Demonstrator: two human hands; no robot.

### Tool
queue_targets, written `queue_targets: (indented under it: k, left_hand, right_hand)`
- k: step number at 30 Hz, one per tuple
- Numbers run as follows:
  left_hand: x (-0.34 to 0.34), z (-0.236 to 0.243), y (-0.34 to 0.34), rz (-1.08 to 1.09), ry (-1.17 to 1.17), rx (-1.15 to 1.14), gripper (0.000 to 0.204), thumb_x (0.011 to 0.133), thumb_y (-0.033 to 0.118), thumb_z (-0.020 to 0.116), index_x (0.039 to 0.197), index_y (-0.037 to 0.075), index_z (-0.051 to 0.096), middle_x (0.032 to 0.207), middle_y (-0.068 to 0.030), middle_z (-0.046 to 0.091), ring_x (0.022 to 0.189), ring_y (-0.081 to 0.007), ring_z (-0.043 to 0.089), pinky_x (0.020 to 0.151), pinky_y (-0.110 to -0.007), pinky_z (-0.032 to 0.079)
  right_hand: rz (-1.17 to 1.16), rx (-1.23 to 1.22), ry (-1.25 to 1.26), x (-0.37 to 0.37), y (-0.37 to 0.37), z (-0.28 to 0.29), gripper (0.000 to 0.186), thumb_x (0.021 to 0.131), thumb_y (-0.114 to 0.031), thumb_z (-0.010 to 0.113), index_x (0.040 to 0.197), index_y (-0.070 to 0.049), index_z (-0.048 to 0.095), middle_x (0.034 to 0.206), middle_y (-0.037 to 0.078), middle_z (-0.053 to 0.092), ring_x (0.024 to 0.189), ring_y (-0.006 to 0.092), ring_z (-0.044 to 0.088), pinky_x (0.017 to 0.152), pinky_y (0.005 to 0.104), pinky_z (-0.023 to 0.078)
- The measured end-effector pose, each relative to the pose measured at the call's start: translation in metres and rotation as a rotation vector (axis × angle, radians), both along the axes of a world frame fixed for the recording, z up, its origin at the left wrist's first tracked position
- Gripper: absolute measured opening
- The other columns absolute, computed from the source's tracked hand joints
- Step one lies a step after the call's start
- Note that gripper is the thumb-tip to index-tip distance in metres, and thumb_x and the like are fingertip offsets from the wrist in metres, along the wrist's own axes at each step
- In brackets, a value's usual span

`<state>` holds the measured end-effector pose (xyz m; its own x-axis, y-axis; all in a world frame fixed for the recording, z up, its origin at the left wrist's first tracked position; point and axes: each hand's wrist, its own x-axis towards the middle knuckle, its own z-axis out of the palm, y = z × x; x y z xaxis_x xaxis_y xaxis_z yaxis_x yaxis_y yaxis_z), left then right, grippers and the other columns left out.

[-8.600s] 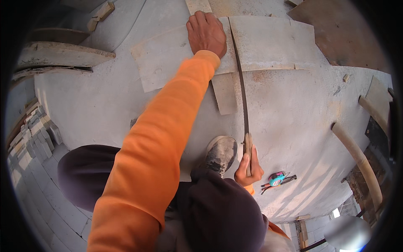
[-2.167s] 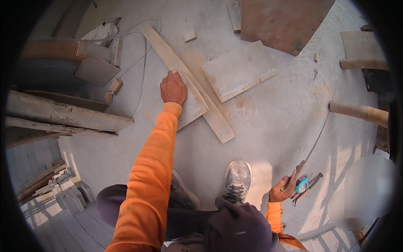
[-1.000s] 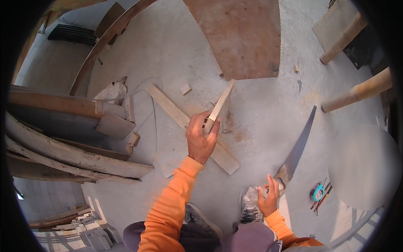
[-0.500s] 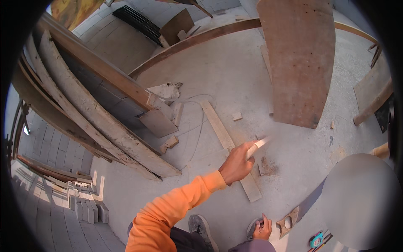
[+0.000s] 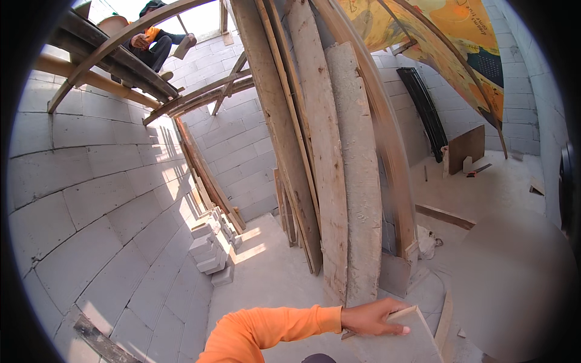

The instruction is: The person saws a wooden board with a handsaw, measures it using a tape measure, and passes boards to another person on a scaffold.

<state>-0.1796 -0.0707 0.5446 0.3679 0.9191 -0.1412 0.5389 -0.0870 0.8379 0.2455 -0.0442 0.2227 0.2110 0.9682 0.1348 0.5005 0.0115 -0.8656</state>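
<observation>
Hand on board, near bottom edge of view.
Left hand (image 5: 372, 319), orange sleeve, reaches right and grips the near-left corner of a flat grey board (image 5: 405, 342), fingers wrapped over its edge, thumb on the face. Board sits low and right of centre, tilted, just in front of the leaning planks (image 5: 327, 181) propped against the block wall (image 5: 78, 206). Right hand not in view. Stack of loose blocks (image 5: 209, 251) on the floor left of the planks. Far upper left, another person (image 5: 151, 39) sits on the scaffold beams.
</observation>
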Motion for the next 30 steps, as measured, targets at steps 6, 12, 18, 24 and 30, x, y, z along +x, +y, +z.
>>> queue_targets:
  k: [6, 12, 18, 24, 30]
  left_hand:
    - [-0.073, 0.146, -0.031, 0.168, -0.213, -0.094, 0.045, 0.103, 0.037, 0.064, 0.129, 0.000, 0.059, 0.116, -0.0063, 0.064, 0.109, -0.0120, 0.054, 0.095, -0.030, 0.045]
    - [-0.151, 0.307, -0.101, 0.503, -0.424, -0.262, 0.052, 0.103, 0.037, 0.062, 0.142, 0.005, 0.053, 0.129, -0.0033, 0.061, 0.118, -0.0104, 0.053, 0.102, -0.028, 0.043]
    - [-0.250, 0.437, -0.207, 1.062, -0.598, -0.341, 0.059, 0.105, 0.042, 0.057, 0.149, 0.006, 0.042, 0.140, -0.0096, 0.054, 0.125, -0.0186, 0.054, 0.104, -0.033, 0.047]
    - [-0.272, 0.429, -0.387, 1.762, -0.958, -0.008, 0.042, 0.107, 0.034, 0.054, 0.130, 0.001, 0.044, 0.130, -0.0216, 0.053, 0.122, -0.0388, 0.060, 0.102, -0.058, 0.054]
    - [-0.138, 0.177, -0.610, 2.098, -1.524, 0.031, 0.067, 0.080, 0.030, 0.079, 0.140, 0.023, 0.050, 0.147, -0.0215, 0.049, 0.134, -0.0467, 0.046, 0.109, -0.068, 0.039]
  right_hand:
    - [1.044, -0.488, 1.014, -0.116, 0.033, 0.143, 0.082, 0.100, -0.060, 0.053, 0.151, 0.002, 0.040, 0.147, 0.016, 0.051, 0.130, 0.0272, 0.053, 0.104, 0.0459, 0.048]
    - [1.216, -0.858, 0.730, -0.233, -0.005, 0.348, 0.061, 0.095, -0.031, 0.069, 0.141, 0.002, 0.049, 0.122, 0.008, 0.067, 0.092, 0.0166, 0.065, 0.074, 0.0303, 0.049]
    - [1.177, -0.942, 0.883, -0.337, -0.033, 0.537, 0.038, 0.096, -0.018, 0.066, 0.130, -0.002, 0.059, 0.105, 0.005, 0.070, 0.080, 0.0120, 0.064, 0.064, 0.0287, 0.049]
    - [1.352, -0.937, 0.988, -0.469, -0.024, 0.665, 0.037, 0.099, -0.014, 0.062, 0.134, -0.004, 0.057, 0.105, 0.006, 0.071, 0.085, 0.0180, 0.068, 0.072, 0.0338, 0.055]
    - [1.414, -0.757, 1.266, -0.612, -0.055, 0.822, 0.046, 0.099, -0.012, 0.060, 0.137, 0.008, 0.045, 0.114, 0.021, 0.068, 0.089, 0.0332, 0.074, 0.070, 0.0448, 0.064]
